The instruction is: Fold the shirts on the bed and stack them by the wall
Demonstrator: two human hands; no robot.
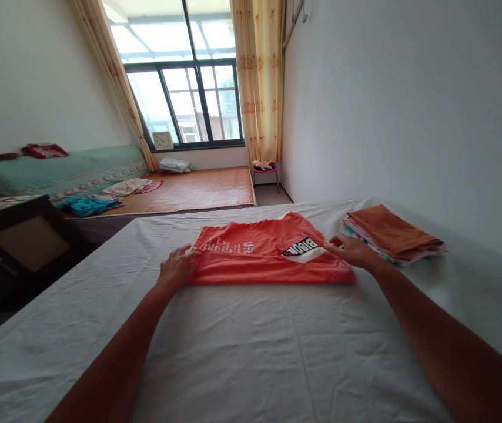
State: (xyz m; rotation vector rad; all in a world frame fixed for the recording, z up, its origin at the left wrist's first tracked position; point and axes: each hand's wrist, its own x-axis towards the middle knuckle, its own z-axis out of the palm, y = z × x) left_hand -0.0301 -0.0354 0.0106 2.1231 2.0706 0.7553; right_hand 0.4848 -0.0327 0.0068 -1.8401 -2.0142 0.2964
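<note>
A folded orange-red T-shirt (pixel 251 267) lies flat on the white-sheeted bed or table (pixel 251 352), with white lettering and a black-and-white printed patch on top. At the shirt's left edge is my left hand (pixel 177 269), its fingers closed on the cloth. My right hand (pixel 352 250) pinches the shirt's right edge beside the printed patch. Just beyond my right hand sits a stack of folded clothes (pixel 394 235), a brown piece uppermost.
Behind is a low bed with a woven mat (pixel 207 188), bearing a blue cloth (pixel 87 205) and a pillow (pixel 174 165). A dark cabinet (pixel 17 252) stands at left, a small stool (pixel 266 170) by the curtain. A white wall (pixel 387 106) bounds the right side.
</note>
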